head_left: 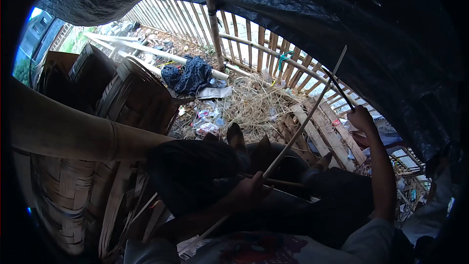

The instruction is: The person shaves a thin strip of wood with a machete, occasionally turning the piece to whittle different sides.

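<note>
A long, pale bamboo strip (305, 122) slants across my lap, its far end up by the dark tarp. My left hand (251, 189) is closed around it near my knees. Out to the right, my right hand (362, 119) is raised, its fingers wrapped round the grip of a dark, slightly curved knife (338, 86). The blade points up and to the left, close beside the upper part of the strip. Below the strip, a thinner stick (283, 183) lies across my legs.
Woven bamboo baskets (73, 200) stand at my left behind a thick bamboo pole (93, 134). A slatted bamboo fence (244, 36) runs ahead. Dry shavings (254, 102), wooden planks (325, 132) and a dark crumpled cloth (193, 76) lie on the ground. Black tarp (391, 44) hangs overhead and right.
</note>
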Demonstrator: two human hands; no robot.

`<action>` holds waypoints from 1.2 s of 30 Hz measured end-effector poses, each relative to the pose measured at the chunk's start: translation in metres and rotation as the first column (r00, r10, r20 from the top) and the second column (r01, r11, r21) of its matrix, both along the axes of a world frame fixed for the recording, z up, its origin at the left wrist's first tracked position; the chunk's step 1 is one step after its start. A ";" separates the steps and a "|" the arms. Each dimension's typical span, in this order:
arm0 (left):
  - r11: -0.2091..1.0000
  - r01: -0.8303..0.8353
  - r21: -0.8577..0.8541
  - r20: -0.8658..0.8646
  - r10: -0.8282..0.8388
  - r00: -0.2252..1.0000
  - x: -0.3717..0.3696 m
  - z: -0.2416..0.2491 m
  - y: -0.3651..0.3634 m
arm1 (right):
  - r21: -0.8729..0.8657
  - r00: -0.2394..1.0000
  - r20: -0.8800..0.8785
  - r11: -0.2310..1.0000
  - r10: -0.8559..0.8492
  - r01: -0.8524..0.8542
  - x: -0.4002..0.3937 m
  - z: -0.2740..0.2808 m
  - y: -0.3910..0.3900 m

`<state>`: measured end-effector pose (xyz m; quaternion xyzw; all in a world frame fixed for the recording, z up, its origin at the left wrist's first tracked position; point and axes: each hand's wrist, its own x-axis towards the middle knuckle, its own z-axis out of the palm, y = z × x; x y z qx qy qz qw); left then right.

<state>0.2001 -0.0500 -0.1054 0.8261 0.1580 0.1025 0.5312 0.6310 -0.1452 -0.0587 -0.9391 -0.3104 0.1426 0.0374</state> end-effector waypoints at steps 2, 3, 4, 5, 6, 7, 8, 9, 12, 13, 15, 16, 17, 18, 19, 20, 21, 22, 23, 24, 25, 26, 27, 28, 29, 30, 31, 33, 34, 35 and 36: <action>0.999 -0.004 -0.051 -0.043 0.002 0.999 0.010 0.013 0.001 | 0.027 0.989 -0.140 0.999 -0.042 0.046 0.017 -0.018 -0.011; 0.996 -0.007 -0.091 -0.093 -0.001 0.996 0.014 0.017 0.002 | 0.025 0.973 -0.225 0.998 -0.053 0.060 0.019 -0.021 -0.013; 0.996 -0.004 -0.094 -0.089 -0.005 0.996 0.015 0.016 0.002 | 0.090 0.943 -0.328 0.992 -0.055 0.089 0.016 -0.028 -0.017; 0.992 -0.008 -0.123 -0.075 -0.002 0.997 0.015 0.012 0.002 | 0.006 0.924 -0.381 1.000 -0.023 0.028 -0.006 -0.006 -0.007; 0.989 -0.014 -0.150 -0.063 0.005 0.998 0.014 0.009 0.004 | -0.004 0.914 -0.405 1.000 0.004 -0.006 -0.022 0.001 -0.002; 0.989 -0.021 -0.149 -0.064 0.011 0.998 0.011 0.006 0.006 | -0.011 0.903 -0.429 0.999 0.034 -0.043 -0.037 0.005 0.002; 0.997 0.020 -0.074 -0.048 -0.023 0.999 0.008 0.004 0.007 | -0.037 0.902 -0.420 0.991 0.098 -0.125 -0.051 0.011 0.009; 0.998 0.061 0.001 -0.036 -0.061 0.997 0.005 0.001 0.008 | -0.063 0.896 -0.414 0.977 0.161 -0.204 -0.061 0.013 0.014; 0.995 0.080 -0.060 -0.149 -0.088 0.985 0.004 -0.003 0.009 | -0.085 0.834 -0.490 0.938 0.254 -0.336 -0.069 -0.011 0.021; 0.995 0.083 -0.057 -0.151 -0.091 0.984 0.006 -0.002 0.008 | -0.070 0.791 -0.514 0.903 0.332 -0.425 -0.072 -0.015 0.021; 0.999 -0.017 -0.040 0.022 0.017 1.000 0.011 0.001 0.008 | -0.052 0.784 -0.489 0.884 0.383 -0.465 -0.082 -0.009 0.027; 0.999 -0.019 -0.036 0.020 0.020 1.000 0.010 0.001 0.009 | -0.096 0.785 -0.478 0.865 0.394 -0.492 -0.086 -0.006 0.031; 0.999 -0.018 0.026 0.060 0.016 0.998 0.010 0.001 0.010 | -0.143 0.786 -0.468 0.843 0.405 -0.519 -0.088 -0.006 0.033; 0.996 -0.018 0.088 0.101 0.009 0.995 0.009 0.000 0.009 | -0.142 0.783 -0.469 0.841 0.408 -0.523 -0.087 -0.007 0.034; 0.996 -0.020 0.086 0.100 0.011 0.995 0.010 -0.002 0.009 | -0.129 0.764 -0.485 0.830 0.425 -0.543 -0.084 -0.009 0.035; 0.999 -0.023 0.025 0.065 0.021 0.998 0.011 -0.004 0.009 | -0.116 0.745 -0.500 0.819 0.442 -0.563 -0.082 -0.010 0.034; 0.999 -0.027 -0.035 0.030 0.028 0.999 0.012 -0.004 0.009 | -0.117 0.745 -0.501 0.818 0.441 -0.563 -0.080 -0.009 0.033; 0.999 -0.026 -0.035 0.028 0.027 0.999 0.012 -0.003 0.009 | -0.118 0.735 -0.516 0.814 0.439 -0.569 -0.079 -0.007 0.033; 0.984 -0.060 -0.168 -0.141 0.036 0.989 0.013 0.007 0.009 | -0.119 0.726 -0.530 0.809 0.438 -0.576 -0.078 -0.005 0.033; 0.950 -0.114 -0.291 -0.305 0.021 0.952 0.014 0.014 0.010 | -0.119 0.725 -0.530 0.808 0.439 -0.576 -0.077 -0.006 0.032; 0.950 -0.114 -0.292 -0.304 0.021 0.952 0.015 0.016 0.011 | -0.137 0.720 -0.539 0.799 0.437 -0.586 -0.075 -0.006 0.032; 0.958 -0.096 -0.271 -0.264 0.022 0.964 0.015 0.017 0.011 | -0.155 0.715 -0.548 0.788 0.434 -0.596 -0.073 -0.007 0.031; 0.965 -0.079 -0.251 -0.225 0.021 0.974 0.015 0.018 0.011 | -0.156 0.714 -0.550 0.787 0.433 -0.597 -0.071 -0.009 0.029; 0.964 -0.080 -0.253 -0.227 0.021 0.974 0.013 0.012 0.011 | -0.161 0.711 -0.555 0.783 0.432 -0.601 -0.068 -0.012 0.028; 0.980 -0.038 -0.193 -0.154 0.008 0.988 0.012 0.005 0.011 | -0.165 0.708 -0.559 0.780 0.430 -0.604 -0.068 -0.014 0.027; 0.991 -0.001 -0.131 -0.081 -0.010 0.997 0.012 0.001 0.011 | -0.166 0.708 -0.561 0.779 0.429 -0.604 -0.068 -0.013 0.027; 0.991 -0.002 -0.132 -0.081 -0.009 0.997 0.011 -0.002 0.010 | -0.161 0.707 -0.561 0.781 0.431 -0.604 -0.068 -0.010 0.026; 0.964 -0.082 -0.252 -0.159 0.042 0.986 0.013 0.011 0.010 | -0.156 0.705 -0.562 0.782 0.433 -0.604 -0.067 -0.009 0.026; 0.964 -0.082 -0.252 -0.159 0.042 0.986 0.015 0.016 0.010 | -0.136 0.705 -0.539 0.778 0.461 -0.613 -0.065 -0.008 0.025; 0.958 -0.096 -0.271 -0.218 0.036 0.975 0.017 0.022 0.011 | -0.118 0.704 -0.515 0.774 0.489 -0.623 -0.062 -0.008 0.025; 0.951 -0.111 -0.289 -0.278 0.028 0.960 0.018 0.026 0.011 | -0.118 0.705 -0.515 0.774 0.488 -0.622 -0.060 -0.005 0.025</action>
